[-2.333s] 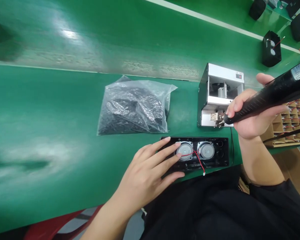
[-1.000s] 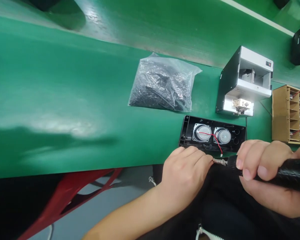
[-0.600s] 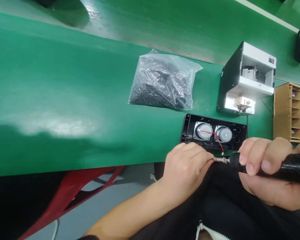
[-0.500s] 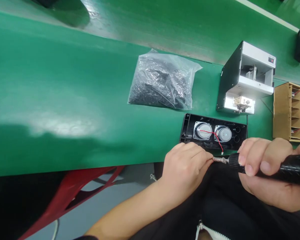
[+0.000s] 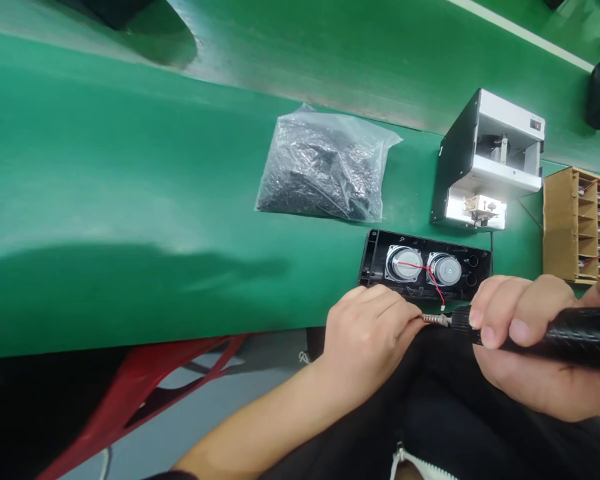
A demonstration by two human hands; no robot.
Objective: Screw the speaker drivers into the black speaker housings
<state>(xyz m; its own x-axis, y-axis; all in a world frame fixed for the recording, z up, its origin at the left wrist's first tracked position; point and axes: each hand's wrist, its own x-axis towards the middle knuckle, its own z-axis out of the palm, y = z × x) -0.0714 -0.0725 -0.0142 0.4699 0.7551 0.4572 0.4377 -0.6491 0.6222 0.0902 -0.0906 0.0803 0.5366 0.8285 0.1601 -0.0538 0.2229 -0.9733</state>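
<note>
My right hand (image 5: 535,383) is wrapped round a black electric screwdriver (image 5: 575,339), held sideways at the front edge of the bench. The fingers of my left hand (image 5: 367,337) are pinched at the end of the screwdriver's bit (image 5: 435,320), which has a coiled spring round it. My fingertips hide the very tip. Just beyond both hands lies a black plastic panel (image 5: 374,267), with two round speakers (image 5: 404,263) set in it. A red wire (image 5: 436,285) runs from the speakers to a small white plug (image 5: 443,308).
A clear plastic bag (image 5: 325,167) of small dark parts lies on the green bench (image 5: 130,200). To the right stand a silver and black machine (image 5: 510,175) and a cardboard rack (image 5: 560,227) with wired parts. A red stool (image 5: 110,393) is below the bench.
The view has shifted slightly. Both hands keep the same hold on the screwdriver and its bit, and the panel lies as before.
</note>
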